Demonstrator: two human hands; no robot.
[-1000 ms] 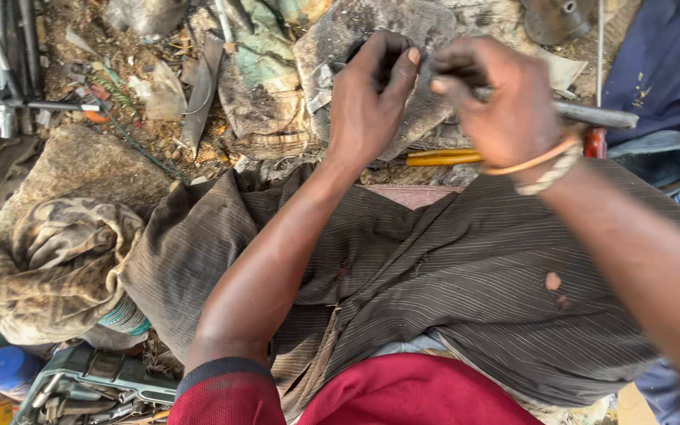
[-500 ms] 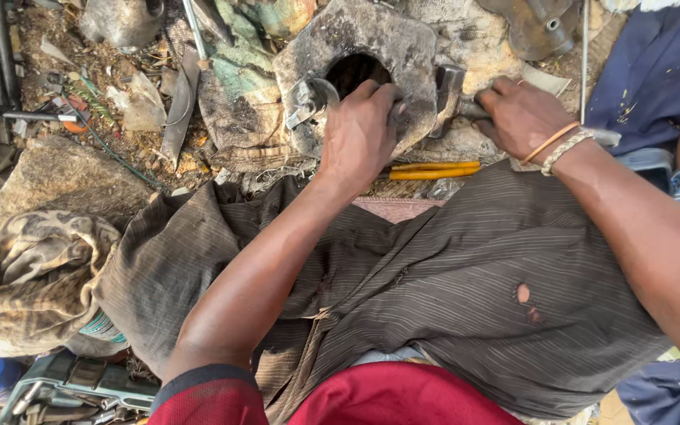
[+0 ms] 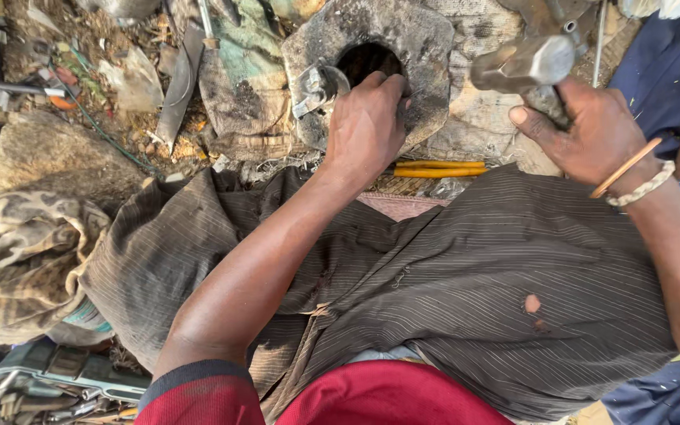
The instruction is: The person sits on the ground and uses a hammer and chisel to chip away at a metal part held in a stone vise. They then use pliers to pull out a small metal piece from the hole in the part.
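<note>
A heavy, dirty grey metal block (image 3: pixel 426 47) with a round dark hole lies on the ground in front of my knees. My left hand (image 3: pixel 365 126) rests on it at the hole's lower edge, fingers curled on a small shiny metal part (image 3: pixel 316 86) beside the hole. My right hand (image 3: pixel 592 134), with a bracelet and cord at the wrist, grips the handle of a hammer (image 3: pixel 525 64) whose steel head is raised over the block's right side.
A yellow-handled tool (image 3: pixel 438 168) lies below the block. Greasy rags (image 3: pixel 237 86), scrap metal and rods litter the ground at left. A crumpled cloth (image 3: pixel 17 252) sits at left, a tool tray (image 3: pixel 48 386) at bottom left. Another person's blue clothing (image 3: pixel 670 71) is at right.
My right hand has left the ground beside the block and lifted the hammer. My left hand stays at the hole. The view has moved closer.
</note>
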